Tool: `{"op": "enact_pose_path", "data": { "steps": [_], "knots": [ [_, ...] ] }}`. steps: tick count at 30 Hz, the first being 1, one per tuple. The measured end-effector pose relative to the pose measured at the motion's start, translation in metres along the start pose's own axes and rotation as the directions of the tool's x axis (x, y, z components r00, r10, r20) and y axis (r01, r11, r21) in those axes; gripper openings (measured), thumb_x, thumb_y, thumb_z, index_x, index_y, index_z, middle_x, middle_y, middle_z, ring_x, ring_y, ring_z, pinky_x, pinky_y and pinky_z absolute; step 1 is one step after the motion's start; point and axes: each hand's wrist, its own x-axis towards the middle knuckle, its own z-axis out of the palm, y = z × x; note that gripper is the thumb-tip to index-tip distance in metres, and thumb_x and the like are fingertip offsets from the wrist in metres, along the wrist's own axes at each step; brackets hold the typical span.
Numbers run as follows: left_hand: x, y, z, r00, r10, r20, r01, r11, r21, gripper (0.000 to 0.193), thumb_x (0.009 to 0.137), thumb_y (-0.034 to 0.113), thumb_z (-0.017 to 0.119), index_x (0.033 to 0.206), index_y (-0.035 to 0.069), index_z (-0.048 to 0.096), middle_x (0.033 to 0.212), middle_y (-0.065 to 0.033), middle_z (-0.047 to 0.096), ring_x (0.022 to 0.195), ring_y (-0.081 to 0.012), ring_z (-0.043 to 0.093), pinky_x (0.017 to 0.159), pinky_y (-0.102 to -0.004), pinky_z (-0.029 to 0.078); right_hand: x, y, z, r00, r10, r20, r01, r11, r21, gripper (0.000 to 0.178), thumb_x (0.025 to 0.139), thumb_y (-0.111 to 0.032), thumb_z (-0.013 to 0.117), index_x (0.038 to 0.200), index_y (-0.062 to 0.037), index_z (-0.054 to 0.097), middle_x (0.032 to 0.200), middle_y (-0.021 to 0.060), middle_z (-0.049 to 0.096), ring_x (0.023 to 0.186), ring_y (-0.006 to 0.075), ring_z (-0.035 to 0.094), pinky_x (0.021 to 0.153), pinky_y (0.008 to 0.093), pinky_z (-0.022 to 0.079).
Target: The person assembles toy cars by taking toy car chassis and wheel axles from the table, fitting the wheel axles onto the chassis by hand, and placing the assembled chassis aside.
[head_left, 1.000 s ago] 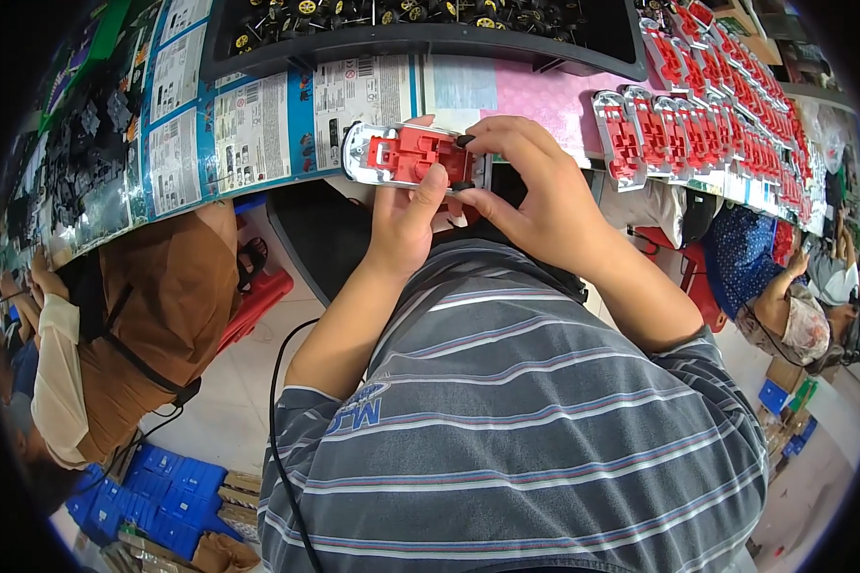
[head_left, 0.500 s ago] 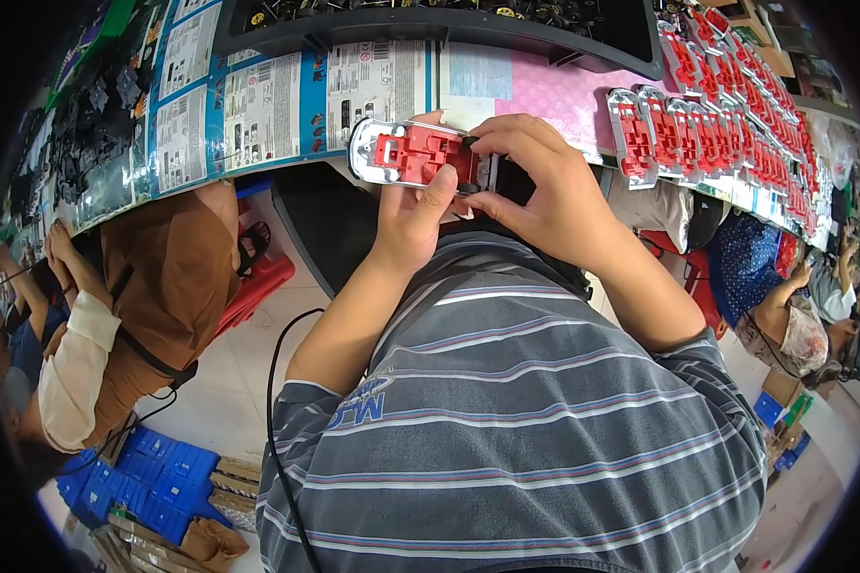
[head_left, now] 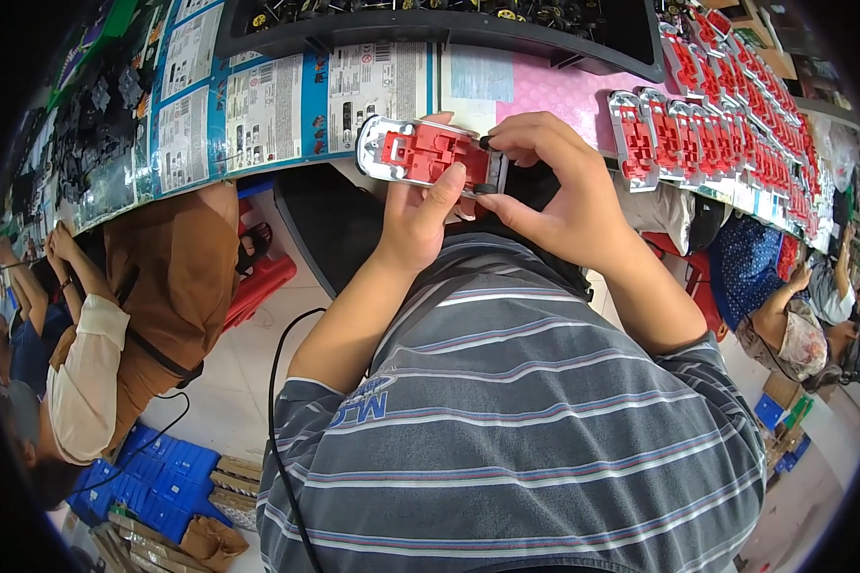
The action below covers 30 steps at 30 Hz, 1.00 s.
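A silver toy car body with a red inner part lies upside down in my left hand. My left thumb presses on its red part, and the other fingers support it from behind. At the right end of the body, my right hand grips a pair of small black wheels, thumb at the lower wheel and fingertips at the upper one. The wheels sit across that end of the body. Whether their axle is seated in it I cannot tell.
A black tray of wheels with yellow hubs stands at the table's far side. Rows of similar red and silver car bodies fill the right. Black parts are heaped at the left. Other people sit on both sides.
Both hands and the toy car body have shifted slightly right and down. The wheel pair has moved right, closer to the end of the body.
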Motion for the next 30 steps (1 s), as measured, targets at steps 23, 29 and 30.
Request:
{"op": "enact_pose_path", "data": {
  "steps": [23,29,30],
  "knots": [
    [-0.002,-0.015,0.009,0.981,-0.012,0.195,-0.073,0.905,0.419,0.027,0.091,0.007,0.067,0.117,0.001,0.061,0.116,-0.0087,0.063,0.108,-0.0192,0.061,0.093,-0.0344,0.049,0.012,-0.009,0.01,0.995,-0.071,-0.073,0.067,0.997,-0.045,0.047,0.068,-0.008,0.086,0.108,0.0,0.063,0.106,0.013,0.063,0.091,0.027,0.065,0.079,0.0334,0.056],
    [-0.004,-0.015,0.007,0.972,-0.053,0.228,-0.033,0.934,0.357,0.032,0.088,0.001,0.066,0.119,0.001,0.06,0.119,-0.009,0.062,0.11,-0.0192,0.06,0.096,-0.0353,0.047,0.013,-0.011,0.012,0.999,-0.009,-0.042,0.005,0.996,-0.088,0.046,0.07,-0.009,0.084,0.109,-0.0008,0.062,0.106,0.0131,0.063,0.09,0.0272,0.065,0.079,0.0338,0.056],
    [-0.003,-0.015,0.006,0.972,-0.051,0.231,-0.041,0.925,0.377,0.032,0.088,0.002,0.067,0.119,0.001,0.06,0.119,-0.0091,0.062,0.111,-0.0197,0.06,0.096,-0.0355,0.047,0.014,-0.01,0.011,0.999,-0.01,-0.043,0.006,0.996,-0.088,0.046,0.07,-0.009,0.084,0.109,-0.0008,0.062,0.106,0.0131,0.063,0.09,0.0272,0.065,0.079,0.0338,0.056]
  ]
}}
